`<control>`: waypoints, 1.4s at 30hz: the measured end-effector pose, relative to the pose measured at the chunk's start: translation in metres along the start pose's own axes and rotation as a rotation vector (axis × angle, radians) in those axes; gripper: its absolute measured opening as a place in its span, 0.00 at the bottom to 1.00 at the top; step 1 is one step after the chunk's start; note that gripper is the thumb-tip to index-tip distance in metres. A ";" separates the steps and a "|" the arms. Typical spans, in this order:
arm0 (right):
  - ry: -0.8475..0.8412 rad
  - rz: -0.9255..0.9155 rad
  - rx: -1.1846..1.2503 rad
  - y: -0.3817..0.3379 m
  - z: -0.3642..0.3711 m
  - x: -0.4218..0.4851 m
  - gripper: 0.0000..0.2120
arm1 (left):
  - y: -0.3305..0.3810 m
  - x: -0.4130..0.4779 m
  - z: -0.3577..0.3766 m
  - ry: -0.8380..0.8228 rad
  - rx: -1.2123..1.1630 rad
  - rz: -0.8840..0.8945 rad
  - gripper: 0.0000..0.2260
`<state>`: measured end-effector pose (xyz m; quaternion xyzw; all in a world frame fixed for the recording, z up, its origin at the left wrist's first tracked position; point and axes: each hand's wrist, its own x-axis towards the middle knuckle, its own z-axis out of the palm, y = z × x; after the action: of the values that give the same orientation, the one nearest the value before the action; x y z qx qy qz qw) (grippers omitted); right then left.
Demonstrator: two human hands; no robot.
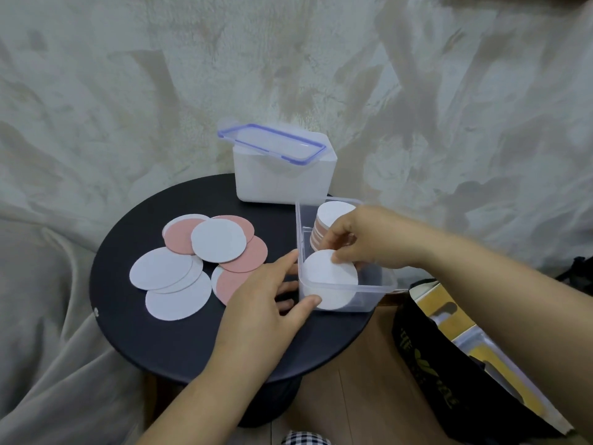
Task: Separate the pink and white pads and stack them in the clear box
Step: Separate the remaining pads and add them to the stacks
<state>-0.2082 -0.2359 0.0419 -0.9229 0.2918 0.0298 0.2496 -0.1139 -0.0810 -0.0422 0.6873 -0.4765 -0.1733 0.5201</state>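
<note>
The left hand (266, 293) is bracing the clear box (372, 298) with straight, spread fingers, gripping nothing. The right hand (362, 236) is pinching a white pad (327, 277) inside it.

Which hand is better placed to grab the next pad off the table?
Left. The left hand sits right beside the loose pads, only touching the box; the right hand is inside the box, pinching a white pad.
</note>
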 end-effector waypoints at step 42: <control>0.230 -0.217 0.164 -0.005 0.000 -0.025 0.09 | 0.000 -0.003 -0.021 0.179 0.075 0.087 0.16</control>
<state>-0.2261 -0.2198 0.0493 -0.9227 0.2188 -0.1271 0.2909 -0.0999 -0.0665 -0.0348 0.6978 -0.4637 -0.0706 0.5414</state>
